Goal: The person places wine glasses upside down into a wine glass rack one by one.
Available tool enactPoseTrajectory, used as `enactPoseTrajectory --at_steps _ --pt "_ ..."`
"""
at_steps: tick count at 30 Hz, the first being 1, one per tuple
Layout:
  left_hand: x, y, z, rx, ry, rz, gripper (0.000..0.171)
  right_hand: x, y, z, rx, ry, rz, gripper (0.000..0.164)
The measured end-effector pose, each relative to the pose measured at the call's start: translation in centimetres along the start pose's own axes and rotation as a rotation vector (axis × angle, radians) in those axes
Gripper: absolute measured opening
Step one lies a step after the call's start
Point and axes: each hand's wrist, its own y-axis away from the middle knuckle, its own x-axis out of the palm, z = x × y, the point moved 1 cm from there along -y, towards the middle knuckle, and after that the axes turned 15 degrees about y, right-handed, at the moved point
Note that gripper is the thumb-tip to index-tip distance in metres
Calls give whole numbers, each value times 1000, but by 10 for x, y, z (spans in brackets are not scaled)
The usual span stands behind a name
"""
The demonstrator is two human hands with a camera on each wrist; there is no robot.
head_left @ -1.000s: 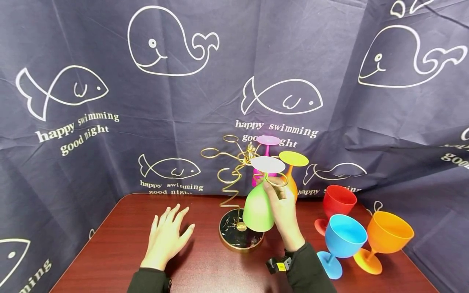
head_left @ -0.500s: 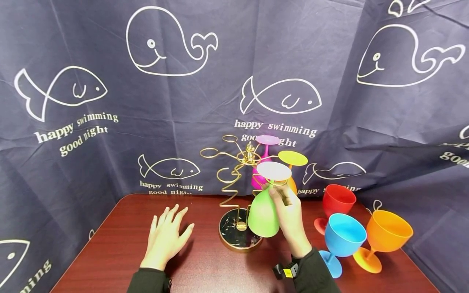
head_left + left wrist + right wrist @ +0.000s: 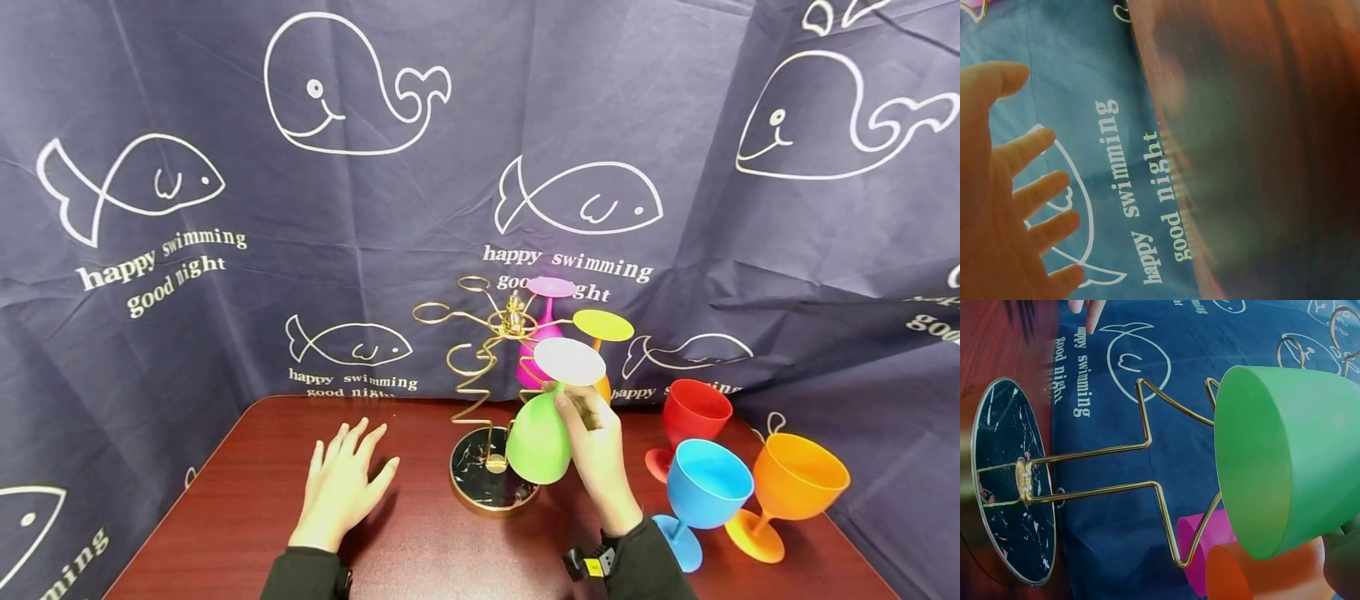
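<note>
Green goblet (image 3: 538,437) tilts upside down, whitish base (image 3: 570,361) uppermost.

A cloth-screened tabletop corner is shown; whether it belongs to a home, an office or a lab cannot be told. The red-brown table (image 3: 427,546) is enclosed behind and at both sides by dark blue-grey cloth (image 3: 427,225), printed with white whales (image 3: 337,92), fish (image 3: 588,200) and "happy swimming good night". Household-style goblets (image 3: 708,487) are set at the table's right side.
</note>
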Motion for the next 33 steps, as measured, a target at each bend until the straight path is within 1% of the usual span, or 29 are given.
enactPoseTrajectory --at_steps 5,9,13,20,23,27,30,33 --pt "-1 0 -1 -6 8 6 57 -1 2 -14 -7 -27 0 16" --pt "-2 0 -1 -11 9 12 57 -1 3 -19 -19 -36 -6 16" --pt "-2 1 -1 -12 12 14 57 -4 4 -15 -4 -15 7 17" --pt "-1 1 0 -11 13 15 57 -8 6 9 39 15 30 20" --pt "-1 2 0 -13 16 17 56 -9 7 9 39 29 36 23" --pt "0 2 0 -17 22 23 56 -12 9 0 28 28 53 25" --pt "-1 2 0 -17 27 20 56 -17 11 -7 28 74 56 26" --pt "-1 2 0 -13 32 17 56 -23 13 -10 17 153 66 28"
